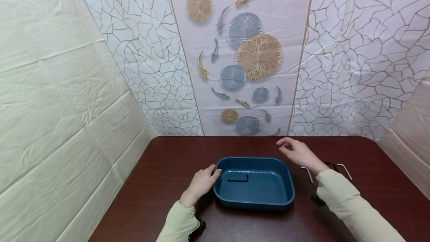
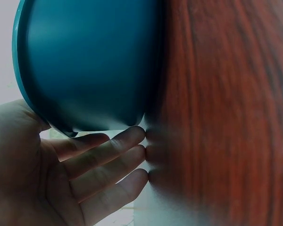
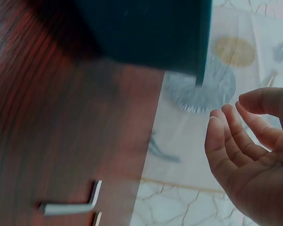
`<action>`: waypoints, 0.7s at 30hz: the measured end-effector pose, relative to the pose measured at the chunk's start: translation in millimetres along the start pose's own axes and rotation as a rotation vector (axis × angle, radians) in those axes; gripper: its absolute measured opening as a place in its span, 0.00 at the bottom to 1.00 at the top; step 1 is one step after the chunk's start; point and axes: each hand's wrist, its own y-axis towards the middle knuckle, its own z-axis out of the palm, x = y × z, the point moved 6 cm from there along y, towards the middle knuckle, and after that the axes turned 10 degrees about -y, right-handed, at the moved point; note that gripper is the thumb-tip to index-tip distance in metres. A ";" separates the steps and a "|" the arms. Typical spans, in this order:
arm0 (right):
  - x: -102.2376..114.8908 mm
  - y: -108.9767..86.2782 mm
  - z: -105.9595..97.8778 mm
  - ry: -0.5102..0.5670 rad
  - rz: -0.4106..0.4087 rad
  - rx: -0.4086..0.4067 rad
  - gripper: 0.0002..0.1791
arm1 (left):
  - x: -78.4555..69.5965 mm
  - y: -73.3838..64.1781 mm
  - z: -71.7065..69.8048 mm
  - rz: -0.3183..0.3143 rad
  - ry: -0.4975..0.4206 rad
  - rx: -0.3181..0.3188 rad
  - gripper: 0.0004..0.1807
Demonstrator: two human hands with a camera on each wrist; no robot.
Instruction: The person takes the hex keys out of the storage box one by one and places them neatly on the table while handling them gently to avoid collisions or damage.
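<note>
A blue rectangular tray (image 1: 253,201) stands on the table with a black hex key (image 1: 239,180) lying on its floor. My left hand (image 1: 201,183) holds the tray's left rim, thumb over the edge; in the left wrist view its fingers reach down the outside and the fingertips meet the tabletop. Raised beyond the tray's back right corner, my right hand (image 1: 297,155) has loosely bent fingers and holds nothing. Under and beside the right forearm lie silver hex keys (image 1: 309,176) and a dark one, partly hidden by the wrist.
The dark red wooden table (image 1: 161,182) reaches back to a patterned cloth wall (image 1: 231,40). Pale cloth hangs on the left and right sides. In the right wrist view, a silver hex key (image 3: 68,208) lies near the table edge.
</note>
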 end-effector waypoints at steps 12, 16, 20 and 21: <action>25.1 18.0 17.2 0.011 -0.065 0.032 0.13 | -1.5 -1.2 -0.4 0.007 -0.001 0.005 0.22; 36.0 22.0 20.1 0.002 -0.093 0.045 0.12 | -2.3 -1.2 -1.5 0.004 0.005 0.007 0.23; 47.3 24.0 25.2 0.001 -0.128 0.056 0.11 | -3.0 -0.8 -2.2 0.015 0.017 0.005 0.23; 49.9 24.0 26.7 0.001 -0.134 0.062 0.11 | -3.1 -0.7 -2.1 0.016 0.019 0.005 0.22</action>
